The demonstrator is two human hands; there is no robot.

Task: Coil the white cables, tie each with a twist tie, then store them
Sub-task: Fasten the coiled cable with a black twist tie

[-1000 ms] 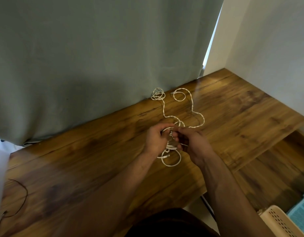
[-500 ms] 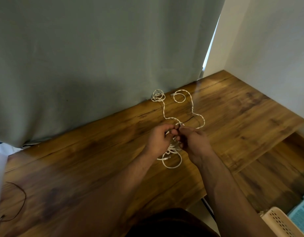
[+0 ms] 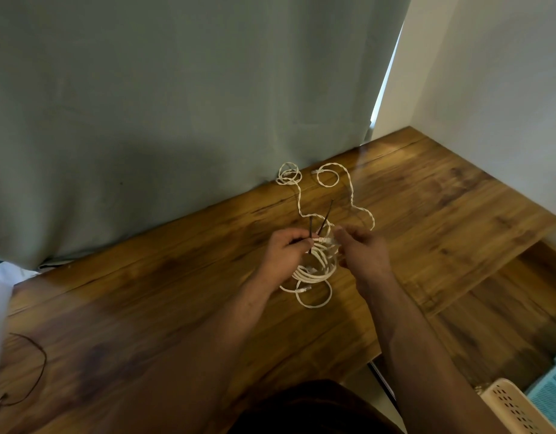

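Observation:
A coiled white cable is held above the wooden table between my hands. My left hand pinches the top of the coil together with a dark twist tie, whose two ends stick up above my fingers. My right hand is just right of the coil with fingers loosely curled; whether it touches the cable is blurred. One cable end with a plug hangs below. A second, twisted white cable lies loose on the table behind.
A grey-green curtain hangs along the table's far edge. A thin brown wire lies at the near left. A cream perforated basket and a light blue basket stand on the floor at bottom right, beside a lower wooden shelf.
My right hand has drawn slightly away to the right from the left hand. The twist tie's two dark ends now stand up above the coil.

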